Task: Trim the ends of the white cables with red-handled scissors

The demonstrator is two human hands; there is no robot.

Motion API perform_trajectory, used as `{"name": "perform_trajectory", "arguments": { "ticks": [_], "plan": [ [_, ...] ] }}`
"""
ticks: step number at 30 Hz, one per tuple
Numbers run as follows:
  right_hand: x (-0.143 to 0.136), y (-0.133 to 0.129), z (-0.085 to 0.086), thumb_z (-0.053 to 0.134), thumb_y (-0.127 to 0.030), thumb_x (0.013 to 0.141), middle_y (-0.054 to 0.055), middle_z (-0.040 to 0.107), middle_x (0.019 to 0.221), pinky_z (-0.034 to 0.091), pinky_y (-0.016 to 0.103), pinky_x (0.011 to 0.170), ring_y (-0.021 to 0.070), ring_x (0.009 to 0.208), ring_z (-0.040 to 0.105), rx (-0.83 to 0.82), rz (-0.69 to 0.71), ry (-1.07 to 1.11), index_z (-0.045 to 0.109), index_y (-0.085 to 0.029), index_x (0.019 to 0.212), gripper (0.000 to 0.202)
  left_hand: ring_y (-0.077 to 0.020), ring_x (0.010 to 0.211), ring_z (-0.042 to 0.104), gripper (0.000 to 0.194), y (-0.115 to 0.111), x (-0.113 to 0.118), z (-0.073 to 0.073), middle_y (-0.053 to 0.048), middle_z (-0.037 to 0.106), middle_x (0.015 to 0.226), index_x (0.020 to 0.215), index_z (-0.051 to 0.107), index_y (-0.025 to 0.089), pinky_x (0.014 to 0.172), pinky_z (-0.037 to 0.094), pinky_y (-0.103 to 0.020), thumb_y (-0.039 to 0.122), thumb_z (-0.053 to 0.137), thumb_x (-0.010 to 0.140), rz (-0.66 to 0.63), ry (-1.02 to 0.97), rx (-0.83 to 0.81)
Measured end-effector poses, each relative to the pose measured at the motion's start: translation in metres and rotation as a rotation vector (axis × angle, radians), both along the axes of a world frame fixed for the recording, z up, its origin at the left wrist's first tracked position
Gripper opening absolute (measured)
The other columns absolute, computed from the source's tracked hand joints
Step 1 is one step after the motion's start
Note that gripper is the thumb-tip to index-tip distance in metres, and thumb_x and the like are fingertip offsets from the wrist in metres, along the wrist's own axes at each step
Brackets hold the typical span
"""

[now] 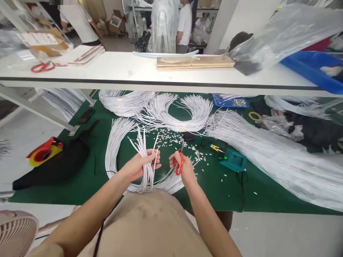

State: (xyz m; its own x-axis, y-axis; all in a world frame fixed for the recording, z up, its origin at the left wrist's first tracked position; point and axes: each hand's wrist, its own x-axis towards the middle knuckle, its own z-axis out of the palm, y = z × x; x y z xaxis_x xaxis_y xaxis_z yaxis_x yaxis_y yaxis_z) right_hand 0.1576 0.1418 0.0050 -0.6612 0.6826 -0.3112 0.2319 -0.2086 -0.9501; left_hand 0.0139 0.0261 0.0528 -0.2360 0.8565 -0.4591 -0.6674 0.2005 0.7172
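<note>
My left hand is closed around a bundle of thin white wires, whose ends fan out upward past the fingers. One or two wires stand apart from the bundle near the fingertips. In my right hand is a pair of scissors with red handles, its dark blades pointing up and away from me. A gap separates the scissors from the wires. Below and around both hands curves a loose coil of white wire on the green table mat. Small white offcuts lie scattered just beyond my hands.
More white wire coils lie behind, and a long wire bundle runs along the right. A teal device stands nearby. A red and yellow tape dispenser sits left. Overhead, a white shelf spans the table; people stand beyond.
</note>
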Motion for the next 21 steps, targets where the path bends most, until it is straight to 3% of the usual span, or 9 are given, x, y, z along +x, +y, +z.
{"name": "perform_trajectory", "arguments": {
  "ticks": [3,6,15,21],
  "plan": [
    [-0.017,0.002,0.038,0.065,-0.047,0.066,0.001,0.057,0.059,0.041,0.023,0.052,0.0112,0.054,0.052,-0.086,-0.091,0.169,0.066,-0.015,0.078,0.034,-0.0105,0.073,0.057,0.023,0.000,0.008,0.000,-0.002,0.058,0.080,0.092,0.061,0.016,0.078,0.050,-0.032,0.025,0.068,0.072,0.063,0.060,-0.027],
    [-0.027,-0.002,0.058,0.070,-0.039,0.061,0.000,0.060,0.063,0.042,0.023,0.053,0.0105,0.055,0.052,-0.113,-0.064,0.213,0.069,-0.018,0.081,0.028,-0.0107,0.071,0.059,0.025,0.001,0.014,0.002,-0.001,0.060,0.079,0.092,0.058,0.017,0.076,0.049,-0.031,0.027,0.069,0.071,0.104,0.112,-0.032],
    [-0.039,-0.016,0.056,0.068,-0.037,0.064,-0.002,0.056,0.056,0.046,0.025,0.056,0.0104,0.050,0.051,-0.185,0.101,0.260,0.063,-0.017,0.068,0.021,-0.0116,0.071,0.057,0.026,-0.009,0.017,0.001,0.003,0.057,0.070,0.070,0.045,0.018,0.073,0.042,-0.026,0.027,0.069,0.069,0.158,0.296,0.061],
    [-0.039,-0.017,0.051,0.066,-0.039,0.067,-0.003,0.051,0.052,0.039,0.021,0.052,0.0080,0.050,0.047,-0.244,0.162,0.200,0.056,-0.016,0.057,0.027,-0.0114,0.067,0.057,0.026,-0.018,0.009,-0.001,0.002,0.059,0.075,0.080,0.048,0.019,0.061,0.042,-0.023,0.024,0.070,0.068,0.083,0.270,0.072]
  ]
}}
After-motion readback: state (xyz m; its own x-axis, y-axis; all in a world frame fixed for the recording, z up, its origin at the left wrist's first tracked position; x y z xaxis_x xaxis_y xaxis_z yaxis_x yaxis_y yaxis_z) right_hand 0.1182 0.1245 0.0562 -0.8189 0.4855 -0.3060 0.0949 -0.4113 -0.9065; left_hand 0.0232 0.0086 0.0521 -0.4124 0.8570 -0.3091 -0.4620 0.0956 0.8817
